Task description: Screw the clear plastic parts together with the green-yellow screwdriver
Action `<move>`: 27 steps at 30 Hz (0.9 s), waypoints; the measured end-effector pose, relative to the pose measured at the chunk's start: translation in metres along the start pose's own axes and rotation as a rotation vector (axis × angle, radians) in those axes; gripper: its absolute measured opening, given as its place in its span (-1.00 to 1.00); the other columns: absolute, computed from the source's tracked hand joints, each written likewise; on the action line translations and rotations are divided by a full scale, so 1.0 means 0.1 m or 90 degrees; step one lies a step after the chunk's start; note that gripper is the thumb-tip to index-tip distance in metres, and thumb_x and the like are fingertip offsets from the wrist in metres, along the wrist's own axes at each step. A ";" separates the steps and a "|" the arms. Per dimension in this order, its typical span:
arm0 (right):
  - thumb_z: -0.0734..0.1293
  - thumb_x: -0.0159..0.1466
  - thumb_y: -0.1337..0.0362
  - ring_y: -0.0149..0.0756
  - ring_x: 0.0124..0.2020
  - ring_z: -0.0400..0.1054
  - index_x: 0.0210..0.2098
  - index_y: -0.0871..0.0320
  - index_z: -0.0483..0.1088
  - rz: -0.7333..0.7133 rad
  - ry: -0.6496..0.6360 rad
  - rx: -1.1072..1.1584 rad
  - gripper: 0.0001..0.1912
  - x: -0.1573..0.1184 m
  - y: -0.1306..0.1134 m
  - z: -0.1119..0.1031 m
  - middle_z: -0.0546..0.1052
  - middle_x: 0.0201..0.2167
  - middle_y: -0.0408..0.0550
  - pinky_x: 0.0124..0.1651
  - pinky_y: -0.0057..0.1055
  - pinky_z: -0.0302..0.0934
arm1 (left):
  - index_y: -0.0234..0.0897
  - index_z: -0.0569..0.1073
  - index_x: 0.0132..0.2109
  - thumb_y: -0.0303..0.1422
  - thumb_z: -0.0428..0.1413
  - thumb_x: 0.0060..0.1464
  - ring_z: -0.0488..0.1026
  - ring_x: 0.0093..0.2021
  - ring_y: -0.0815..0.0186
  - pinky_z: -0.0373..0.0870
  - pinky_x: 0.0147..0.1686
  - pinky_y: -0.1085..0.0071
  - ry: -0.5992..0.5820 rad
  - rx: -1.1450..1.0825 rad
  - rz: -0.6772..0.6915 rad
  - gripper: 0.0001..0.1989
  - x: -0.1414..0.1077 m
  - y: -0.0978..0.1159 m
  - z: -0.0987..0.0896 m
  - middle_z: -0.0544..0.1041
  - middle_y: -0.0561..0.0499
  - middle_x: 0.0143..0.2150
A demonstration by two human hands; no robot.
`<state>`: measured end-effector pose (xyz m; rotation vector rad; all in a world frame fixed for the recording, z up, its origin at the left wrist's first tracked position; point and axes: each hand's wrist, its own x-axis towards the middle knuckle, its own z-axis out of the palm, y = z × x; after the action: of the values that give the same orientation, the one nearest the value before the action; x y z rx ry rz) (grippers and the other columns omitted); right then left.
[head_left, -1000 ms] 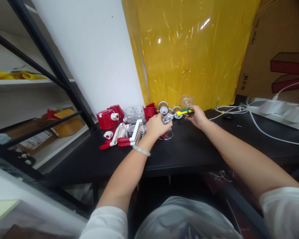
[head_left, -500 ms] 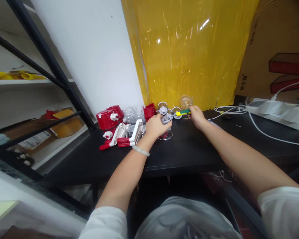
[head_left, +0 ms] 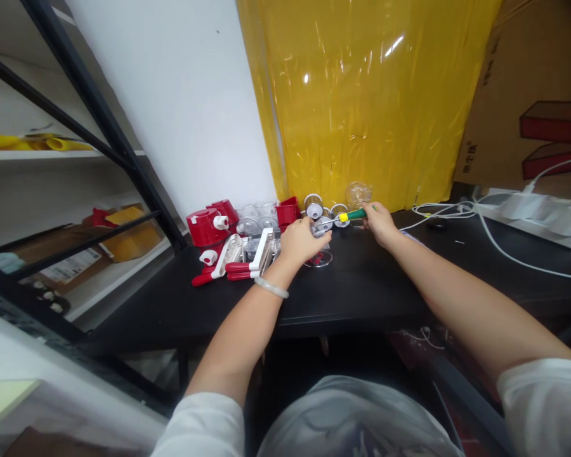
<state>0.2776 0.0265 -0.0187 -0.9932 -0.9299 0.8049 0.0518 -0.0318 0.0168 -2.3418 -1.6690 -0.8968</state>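
Note:
My left hand [head_left: 305, 241], with a pale bangle at the wrist, is closed around a small clear plastic part [head_left: 320, 227]. In my right hand [head_left: 377, 222] is a screwdriver [head_left: 354, 216] with a green and yellow handle, held nearly level. Its shaft points left and its tip reaches the clear part, though the exact contact is too small to see. Below my left hand a clear round dish [head_left: 320, 259] with something red in it stands on the black table [head_left: 352, 285]. Just behind the hands are several metal-and-white drums [head_left: 313, 207] and a clear round plastic piece [head_left: 358, 192].
Left of my hands lie red housings [head_left: 204, 227], clear cups [head_left: 250, 223] and white frames with red handles [head_left: 228, 257]. White cables [head_left: 442, 209] run to a power strip [head_left: 542, 212] on the right. Black metal shelving [head_left: 124, 152] stands at the left.
The screwdriver handle has turned, with its green side now showing more and less yellow visible. Both hands keep their grips; the whole view has shifted slightly.

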 end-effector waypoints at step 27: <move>0.20 0.37 0.12 -0.44 -0.62 0.23 -0.33 0.04 0.18 0.029 0.072 0.113 -0.82 -0.12 0.02 0.17 0.31 -0.58 -0.28 -0.54 -0.50 0.22 | -0.21 0.51 0.05 0.10 0.17 0.11 0.55 0.07 -0.02 0.47 0.02 0.14 -0.006 0.006 0.008 -0.45 0.00 -0.01 -0.03 0.63 -0.18 0.02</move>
<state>0.2574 0.0221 -0.0193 -0.8976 -0.7282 0.8455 0.0499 -0.0327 0.0185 -2.3507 -1.6573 -0.8750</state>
